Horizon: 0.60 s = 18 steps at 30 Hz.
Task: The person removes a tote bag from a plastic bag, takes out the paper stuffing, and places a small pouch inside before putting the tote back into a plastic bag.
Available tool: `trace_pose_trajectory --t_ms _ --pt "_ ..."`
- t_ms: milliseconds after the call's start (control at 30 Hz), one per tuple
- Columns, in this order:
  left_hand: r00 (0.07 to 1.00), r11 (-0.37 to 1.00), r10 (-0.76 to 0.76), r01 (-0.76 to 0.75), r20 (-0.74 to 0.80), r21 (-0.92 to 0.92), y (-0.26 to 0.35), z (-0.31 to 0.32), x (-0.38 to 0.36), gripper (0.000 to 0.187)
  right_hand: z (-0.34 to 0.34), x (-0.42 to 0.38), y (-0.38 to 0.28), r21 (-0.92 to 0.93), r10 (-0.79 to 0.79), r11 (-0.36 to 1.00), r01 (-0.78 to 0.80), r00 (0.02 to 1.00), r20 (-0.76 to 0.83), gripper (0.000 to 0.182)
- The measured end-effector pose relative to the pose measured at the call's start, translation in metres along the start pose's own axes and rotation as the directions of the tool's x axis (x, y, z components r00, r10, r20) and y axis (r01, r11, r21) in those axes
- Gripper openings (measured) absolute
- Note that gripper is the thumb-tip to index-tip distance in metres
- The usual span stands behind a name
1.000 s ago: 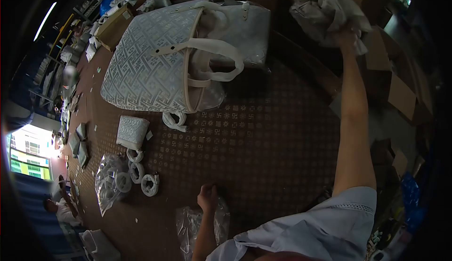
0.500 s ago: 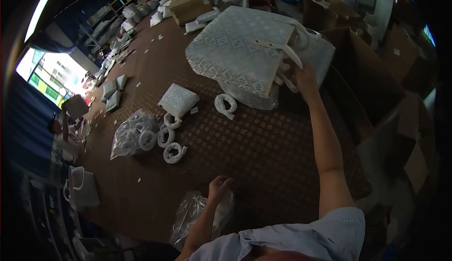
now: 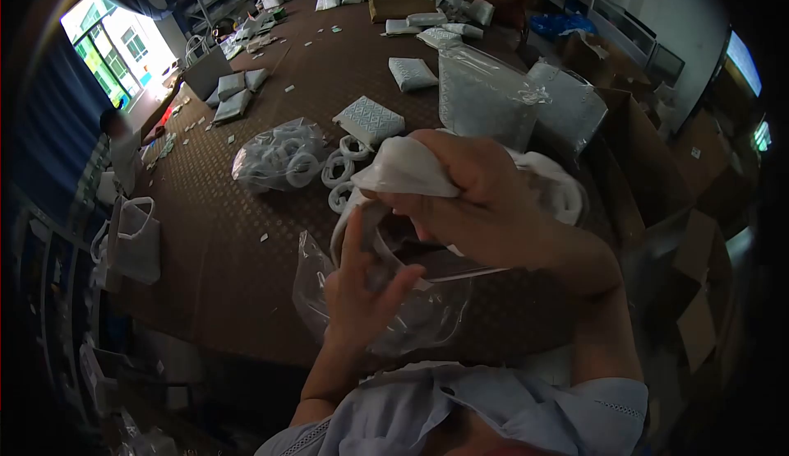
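Note:
A white handbag (image 3: 348, 224) is close in front of me, its dark opening facing me and largely covered by my hands. My right hand (image 3: 493, 201) is closed on a bunched white part (image 3: 403, 166) of it. At the left side of the opening is my left hand (image 3: 357, 296), index finger raised and thumb spread apart, fingertip right at the bag's edge. A looped white handle (image 3: 567, 189) shows behind my right wrist. Clear plastic (image 3: 431, 320) lies crumpled beneath the bag and my left hand.
White coiled straps (image 3: 337, 168), a bag of coils (image 3: 279, 156) and a patterned white pouch (image 3: 370, 119) lie on the brown table (image 3: 222, 267). Plastic-wrapped bags (image 3: 485, 98) stand behind. Open cartons (image 3: 641, 160) line the right. Two people work farther off; a carton (image 3: 403, 0) sits at the back.
My right hand has drawn the white handbag from the far right toward me. My left hand has opened and risen to the bag's edge. The view has shifted.

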State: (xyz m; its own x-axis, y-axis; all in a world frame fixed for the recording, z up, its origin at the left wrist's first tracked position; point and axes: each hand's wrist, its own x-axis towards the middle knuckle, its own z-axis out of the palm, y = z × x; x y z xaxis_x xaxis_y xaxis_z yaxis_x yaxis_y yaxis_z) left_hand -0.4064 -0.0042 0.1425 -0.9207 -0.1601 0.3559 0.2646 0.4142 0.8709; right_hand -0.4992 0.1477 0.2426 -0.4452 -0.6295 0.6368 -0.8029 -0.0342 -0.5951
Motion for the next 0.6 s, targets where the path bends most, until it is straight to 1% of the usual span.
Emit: trace_pose_trajectory --t_ms 33,67,100,133,167,200,233,267,300,333,367,400,433,467,500,533,600 --pt "0.981 0.947 -0.191 0.191 -0.027 0.258 0.003 -0.016 -0.006 0.085 0.01 0.003 -0.009 0.07 0.15 0.985 -0.156 0.984 0.094 0.021" --pt "0.982 0.952 -0.184 0.186 -0.03 0.244 -0.003 -0.033 -0.01 0.085 0.023 0.004 -0.02 0.056 0.148 0.986 -0.154 0.984 0.1 0.021" --pt "0.979 0.886 -0.199 0.2 -0.047 0.419 -0.013 -0.051 -0.014 0.081 0.037 0.004 -0.031 0.297 0.239 0.915 -0.274 0.96 0.149 0.026" --pt "0.974 0.782 -0.216 0.213 -0.066 0.586 -0.022 -0.069 -0.018 0.076 0.051 0.006 -0.039 0.52 0.314 0.765 -0.381 0.925 0.216 0.031" --pt "0.973 0.78 -0.221 0.217 -0.066 0.587 -0.032 -0.086 -0.021 0.076 0.063 0.014 -0.037 0.522 0.315 0.761 -0.384 0.923 0.219 0.031" --pt "0.96 0.688 -0.277 0.224 -0.035 0.69 -0.045 -0.102 -0.023 0.071 0.073 0.026 -0.023 0.706 0.38 0.592 -0.389 0.907 0.181 0.036" --pt "0.942 0.582 -0.335 0.217 -0.013 0.783 -0.057 -0.117 -0.026 0.065 0.084 0.039 -0.006 0.851 0.447 0.391 -0.352 0.88 0.159 0.041" --pt "0.941 0.573 -0.338 0.22 -0.017 0.79 -0.072 -0.13 -0.03 0.065 0.095 0.05 0.014 0.898 0.519 0.297 -0.325 0.844 0.134 0.045" --pt "0.96 0.629 -0.276 0.14 0.051 0.764 -0.088 -0.141 -0.032 0.064 0.104 0.062 0.033 0.935 0.589 0.205 -0.289 0.8 0.118 0.05" --pt "0.97 0.685 -0.213 0.061 0.119 0.726 -0.101 -0.151 -0.037 0.063 0.117 0.076 0.042 0.931 0.595 0.269 -0.246 0.803 0.04 0.052" --pt "0.965 0.689 -0.231 0.071 0.125 0.721 -0.111 -0.157 -0.039 0.063 0.13 0.087 0.05 0.92 0.606 0.329 -0.214 0.795 -0.032 0.054" --pt "0.964 0.688 -0.247 0.106 0.094 0.718 -0.118 -0.159 -0.034 0.062 0.131 0.094 0.068 0.921 0.628 0.313 -0.232 0.778 -0.018 0.054" --pt "0.961 0.686 -0.267 0.141 0.067 0.713 -0.124 -0.161 -0.03 0.061 0.126 0.095 0.088 0.596 0.631 0.635 -0.491 0.775 -0.034 0.056" --pt "0.95 0.69 -0.3 0.153 0.086 0.707 -0.126 -0.163 -0.026 0.061 0.126 0.086 0.099 0.107 0.629 0.775 -0.623 0.776 -0.033 0.058" --pt "0.947 0.723 -0.299 0.144 0.118 0.676 -0.126 -0.164 -0.019 0.06 0.128 0.072 0.096 -0.137 0.647 0.73 -0.669 0.742 -0.173 0.058" --pt "0.947 0.759 -0.285 0.13 0.145 0.638 -0.127 -0.165 -0.014 0.06 0.126 0.061 0.092 -0.373 0.614 0.623 -0.688 0.725 -0.311 0.058" --pt "0.947 0.787 -0.279 0.13 0.161 0.603 -0.135 -0.165 -0.008 0.059 0.119 0.026 0.073 -0.19 0.507 0.769 -0.61 0.764 -0.4 0.045"
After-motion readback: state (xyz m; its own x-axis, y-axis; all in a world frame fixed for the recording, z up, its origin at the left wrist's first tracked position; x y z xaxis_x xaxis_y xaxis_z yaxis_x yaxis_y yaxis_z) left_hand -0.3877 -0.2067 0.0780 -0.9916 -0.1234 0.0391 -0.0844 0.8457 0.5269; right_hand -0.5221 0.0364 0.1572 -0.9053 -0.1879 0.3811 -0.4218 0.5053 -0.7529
